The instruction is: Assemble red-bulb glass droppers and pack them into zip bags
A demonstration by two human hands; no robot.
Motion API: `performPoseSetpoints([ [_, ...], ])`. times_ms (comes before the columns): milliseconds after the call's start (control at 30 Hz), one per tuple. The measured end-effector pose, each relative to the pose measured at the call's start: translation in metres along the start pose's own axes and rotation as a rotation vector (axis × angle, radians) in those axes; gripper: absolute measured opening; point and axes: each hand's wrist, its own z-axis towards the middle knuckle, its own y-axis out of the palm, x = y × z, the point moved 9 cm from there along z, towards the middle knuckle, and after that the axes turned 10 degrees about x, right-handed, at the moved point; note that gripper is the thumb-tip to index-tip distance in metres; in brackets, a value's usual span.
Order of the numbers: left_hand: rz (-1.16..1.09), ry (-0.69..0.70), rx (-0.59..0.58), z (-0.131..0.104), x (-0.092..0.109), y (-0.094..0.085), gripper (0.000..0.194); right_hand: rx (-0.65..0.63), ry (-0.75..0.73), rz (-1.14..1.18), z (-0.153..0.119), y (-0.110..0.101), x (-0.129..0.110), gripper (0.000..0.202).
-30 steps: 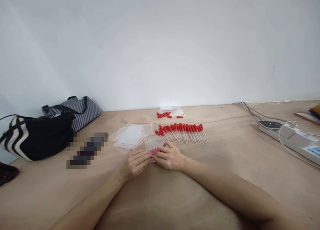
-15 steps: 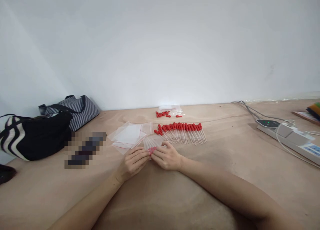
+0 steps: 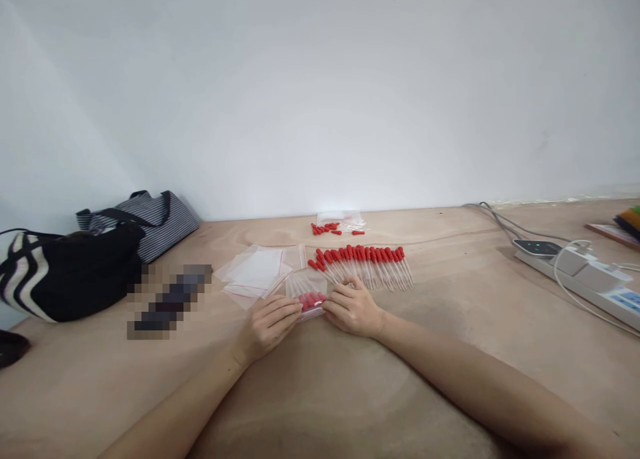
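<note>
Between my two hands lies a clear zip bag (image 3: 311, 314) with several red-bulbed droppers (image 3: 311, 300) inside, their bulbs toward me and their pale stems pointing away. My left hand (image 3: 273, 322) pinches the bag's left near corner, fingers pressed together. At the right near corner, my right hand (image 3: 353, 307) grips the same edge between thumb and fingers; the thumb is mostly hidden. Just beyond the right hand, a row of red-topped droppers (image 3: 373, 264) rests on the table. A loose stack of flat zip bags (image 3: 257, 270) lies beyond the left hand.
Loose red rubber bulbs (image 3: 324, 228) and a plastic bag of thin clear tubes (image 3: 343, 219) lie near the wall. Leftward are a black bag (image 3: 95, 272), a striped bag (image 3: 170, 226) and a blurred dark object (image 3: 173, 302). A power strip (image 3: 595, 282) with cables sits right.
My right hand has slid rightward along the bag's near edge, away from the left hand. More of the red bulbs and the bag's near edge now show. My left hand stays nearly still.
</note>
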Motion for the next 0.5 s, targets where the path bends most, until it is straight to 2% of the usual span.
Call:
performPoseSetpoints([
  [500, -0.05, -0.022, 0.027, 0.006, 0.0008, 0.0016, 0.014, 0.028, -0.072, 0.049, 0.0022, -0.0006, -0.0054, 0.017],
])
